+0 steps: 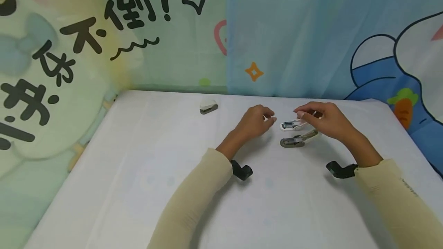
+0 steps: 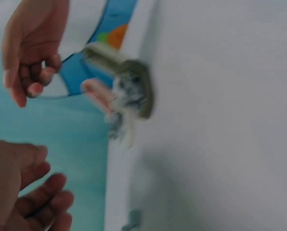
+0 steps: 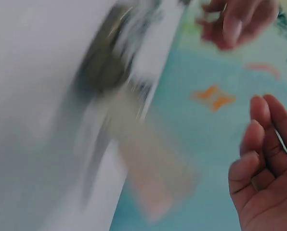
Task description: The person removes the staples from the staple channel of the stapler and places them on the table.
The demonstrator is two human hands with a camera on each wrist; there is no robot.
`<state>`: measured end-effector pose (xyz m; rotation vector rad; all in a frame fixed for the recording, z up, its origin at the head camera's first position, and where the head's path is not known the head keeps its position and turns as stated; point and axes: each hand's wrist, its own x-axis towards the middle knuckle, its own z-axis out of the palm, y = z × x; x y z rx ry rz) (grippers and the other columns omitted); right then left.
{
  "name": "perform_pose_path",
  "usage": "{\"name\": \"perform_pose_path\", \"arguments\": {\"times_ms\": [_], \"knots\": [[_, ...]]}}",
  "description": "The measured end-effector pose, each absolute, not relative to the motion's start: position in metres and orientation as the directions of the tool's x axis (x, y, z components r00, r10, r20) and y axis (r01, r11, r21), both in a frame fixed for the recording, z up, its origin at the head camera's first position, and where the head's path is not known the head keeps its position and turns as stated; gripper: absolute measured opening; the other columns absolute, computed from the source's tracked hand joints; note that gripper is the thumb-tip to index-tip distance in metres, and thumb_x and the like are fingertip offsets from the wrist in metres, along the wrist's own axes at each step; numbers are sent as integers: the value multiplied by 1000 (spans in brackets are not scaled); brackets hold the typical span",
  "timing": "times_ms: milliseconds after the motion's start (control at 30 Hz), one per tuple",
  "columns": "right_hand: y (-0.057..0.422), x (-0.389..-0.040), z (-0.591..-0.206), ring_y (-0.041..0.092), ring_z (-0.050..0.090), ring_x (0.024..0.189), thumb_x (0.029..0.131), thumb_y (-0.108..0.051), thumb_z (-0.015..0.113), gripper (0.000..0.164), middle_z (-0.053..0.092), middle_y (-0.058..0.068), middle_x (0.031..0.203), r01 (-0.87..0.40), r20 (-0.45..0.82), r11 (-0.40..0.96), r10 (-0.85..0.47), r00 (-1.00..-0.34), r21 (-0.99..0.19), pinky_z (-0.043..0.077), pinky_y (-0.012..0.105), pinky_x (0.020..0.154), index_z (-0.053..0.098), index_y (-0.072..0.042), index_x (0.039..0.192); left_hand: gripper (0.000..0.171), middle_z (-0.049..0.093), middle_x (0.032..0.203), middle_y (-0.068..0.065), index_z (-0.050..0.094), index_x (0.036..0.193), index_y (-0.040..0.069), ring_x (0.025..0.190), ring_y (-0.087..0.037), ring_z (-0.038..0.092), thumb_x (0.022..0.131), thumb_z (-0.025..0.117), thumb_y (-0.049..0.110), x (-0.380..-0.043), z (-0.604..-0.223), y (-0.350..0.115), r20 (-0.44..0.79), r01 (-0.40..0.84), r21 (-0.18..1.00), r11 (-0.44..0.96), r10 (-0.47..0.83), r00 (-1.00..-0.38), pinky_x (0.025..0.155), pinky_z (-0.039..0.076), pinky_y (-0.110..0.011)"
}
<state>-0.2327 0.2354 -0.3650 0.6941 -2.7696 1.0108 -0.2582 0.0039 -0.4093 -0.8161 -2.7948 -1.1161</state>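
Observation:
Two staplers lie side by side with their arms swung up and open: a pink-and-white stapler (image 1: 290, 125) behind and an olive-grey stapler (image 1: 293, 141) in front. Over their raised ends hovers my right hand (image 1: 325, 119), its fingers loosely bent. The right wrist view shows that hand (image 3: 266, 180) apart from both staplers and holding nothing. To the left of the pair, my left hand (image 1: 254, 121) is in the air with relaxed fingers; nothing is between them in the left wrist view (image 2: 23, 192). Both staplers look blurred in the wrist views.
A white stapler (image 1: 208, 107), its arm down, stands near the back edge, left of my left hand. The table (image 1: 155, 187) has a white cloth. Printed curtains (image 1: 297, 41) hang behind it. Dark wrist mounts (image 1: 242, 170) stick out at both cuffs.

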Motion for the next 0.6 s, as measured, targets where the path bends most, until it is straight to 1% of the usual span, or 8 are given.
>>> {"name": "perform_pose_path", "arguments": {"times_ms": [67, 133, 167, 233, 333, 367, 467, 600], "knots": [[216, -236, -362, 14, 57, 87, 97, -18, 62, 27, 67, 9, 109, -487, 256, 620, -427, -867, -616, 45, 19, 70, 68, -5, 120, 30, 65, 113, -4, 68, 119, 5, 105, -16, 56, 96, 63, 24, -264, -403, -9, 258, 465, 633, 619, 398, -880, 87, 43, -23], [197, -239, -360, 15, 59, 97, 97, -16, 62, 30, 65, 11, 117, -502, 252, 560, -465, -849, -659, 45, 18, 77, 64, -3, 125, 39, 60, 125, -8, 64, 125, 5, 119, -21, 50, 95, 66, 29, -269, -398, -20, 293, 461, 610, 644, 358, -887, 98, 39, -28], [189, -242, -360, 16, 58, 104, 97, -16, 62, 32, 63, 11, 121, -506, 251, 533, -479, -841, -678, 45, 18, 81, 63, -3, 127, 46, 56, 132, -10, 61, 129, 5, 128, -23, 45, 93, 68, 32, -271, -396, -25, 300, 453, 602, 657, 339, -892, 104, 35, -31], [172, -249, -361, 21, 57, 113, 98, -17, 61, 37, 60, 10, 128, -498, 245, 473, -500, -831, -727, 45, 21, 88, 58, -4, 132, 64, 43, 145, -13, 52, 139, 7, 140, -27, 28, 89, 71, 42, -275, -395, -38, 288, 406, 584, 703, 288, -913, 111, 26, -37], [146, -263, -367, 27, 50, 125, 98, -18, 62, 46, 51, 11, 139, -434, 215, 375, -501, -838, -819, 45, 32, 96, 50, -6, 140, 91, 22, 157, -17, 33, 151, 10, 147, -31, 4, 81, 74, 52, -284, -394, -65, 243, 319, 563, 762, 216, -946, 115, 13, -45], [138, -268, -371, 28, 47, 129, 98, -18, 62, 49, 48, 11, 143, -411, 203, 349, -502, -841, -842, 44, 36, 98, 47, -7, 143, 98, 17, 158, -18, 28, 153, 11, 147, -32, -1, 79, 75, 54, -288, -394, -75, 223, 287, 560, 777, 192, -956, 115, 10, -47], [112, -285, -384, 27, 36, 137, 98, -20, 62, 57, 37, 9, 151, -337, 151, 297, -507, -849, -893, 39, 44, 102, 39, -10, 149, 111, 12, 159, -20, 16, 156, 12, 146, -35, -5, 75, 78, 55, -298, -396, -110, 162, 199, 550, 811, 129, -978, 114, 6, -50], [85, -301, -401, 20, 28, 142, 97, -21, 62, 61, 28, 3, 156, -255, 61, 307, -522, -851, -917, 35, 42, 106, 34, -14, 152, 115, 16, 159, -17, 13, 156, 10, 146, -34, 2, 74, 83, 48, -304, -403, -148, 61, 107, 629, 770, 89, -994, 114, 12, -49]]}}
